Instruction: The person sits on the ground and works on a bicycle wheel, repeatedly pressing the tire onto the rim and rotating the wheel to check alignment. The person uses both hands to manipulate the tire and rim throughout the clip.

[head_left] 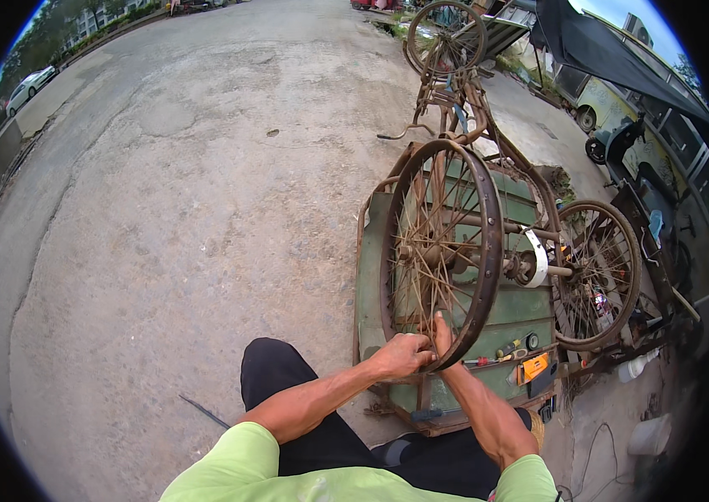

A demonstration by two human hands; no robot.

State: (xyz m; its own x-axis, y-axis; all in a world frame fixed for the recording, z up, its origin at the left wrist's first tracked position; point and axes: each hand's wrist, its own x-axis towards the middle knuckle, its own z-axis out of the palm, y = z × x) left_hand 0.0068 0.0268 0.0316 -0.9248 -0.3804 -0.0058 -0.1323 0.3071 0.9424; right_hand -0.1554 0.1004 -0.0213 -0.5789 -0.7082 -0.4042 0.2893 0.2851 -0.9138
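Rusty spoked metal wheel w/ bare rim (432, 253) stands upright on L end of axle, over upturned green-panelled cart (530, 315). L hand (403, 356): fingers curled at wheel's bottom rim. R hand (446, 343): thumb up by spokes, rest part-hidden. Can't tell what either grip holds. Flat orange box (533, 368) nearby on cart; 2nd rusty spoked wheel (597, 272) farther R.
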